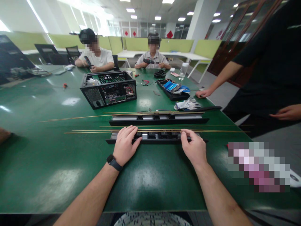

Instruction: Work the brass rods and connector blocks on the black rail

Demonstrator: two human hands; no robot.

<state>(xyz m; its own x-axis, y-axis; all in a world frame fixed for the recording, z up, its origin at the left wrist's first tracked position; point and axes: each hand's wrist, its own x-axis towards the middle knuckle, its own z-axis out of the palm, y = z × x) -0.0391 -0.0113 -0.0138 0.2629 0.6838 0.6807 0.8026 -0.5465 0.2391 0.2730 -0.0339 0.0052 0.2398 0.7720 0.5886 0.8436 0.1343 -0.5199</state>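
Observation:
Two long black rails [160, 142] with grey metal and black blocks inside lie parallel on the green table, one behind the other. Thin golden rods [82, 131] run lengthwise over the near rail and stick out past both its ends. My left hand [127, 142] rests on the left part of this rail and its rods, fingers stretched and thumb apart. At the right part, my right hand [194, 146] has thumb and forefinger closed on the golden rods. More golden rods [94, 116] lie across the far rail [188, 121].
An open black computer case [108, 89] stands behind the rails. Toward the back right are a black tray [174, 94] with blue items, gloves [187, 104] and a bottle [183, 70]. Two people sit opposite with power drills; another person [263, 62] stands at the right edge.

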